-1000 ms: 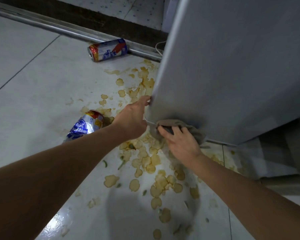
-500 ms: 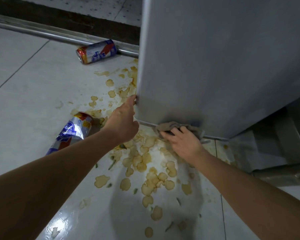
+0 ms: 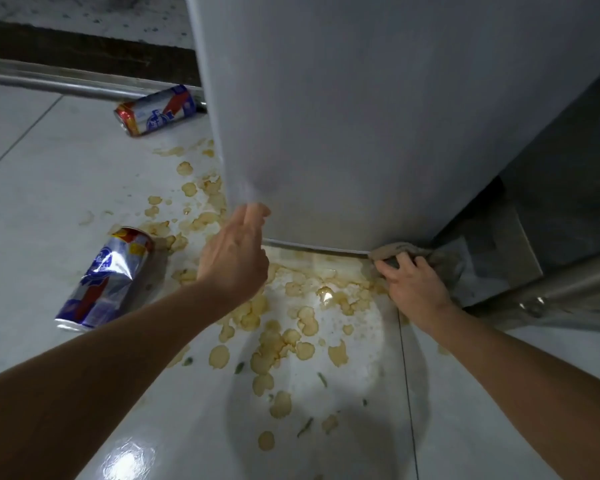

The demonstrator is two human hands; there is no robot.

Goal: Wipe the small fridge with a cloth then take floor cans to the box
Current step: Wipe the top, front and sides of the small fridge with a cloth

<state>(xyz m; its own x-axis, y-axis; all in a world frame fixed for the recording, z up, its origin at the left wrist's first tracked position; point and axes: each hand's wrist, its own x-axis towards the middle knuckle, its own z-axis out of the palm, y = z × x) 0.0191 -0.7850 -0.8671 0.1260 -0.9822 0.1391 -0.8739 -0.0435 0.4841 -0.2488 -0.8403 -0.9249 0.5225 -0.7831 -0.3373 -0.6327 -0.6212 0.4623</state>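
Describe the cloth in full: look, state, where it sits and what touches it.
The cloth is a small grey-brown rag, soft and crumpled rather than folded. It sits bunched at the lower right corner of the small fridge, low by the floor. The right hand presses on it with fingers spread, covering part of it. Whether it is wet cannot be told.

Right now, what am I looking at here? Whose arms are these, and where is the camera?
No machine here: a person wears a camera on the head, looking down at their own arms. The left hand steadies the lower corner of the small fridge. The right hand presses a cloth against the fridge's bottom edge. On the tiled floor lie two cans on their sides, a dented can nearby and a far can by the threshold, amid yellowish spill patches.
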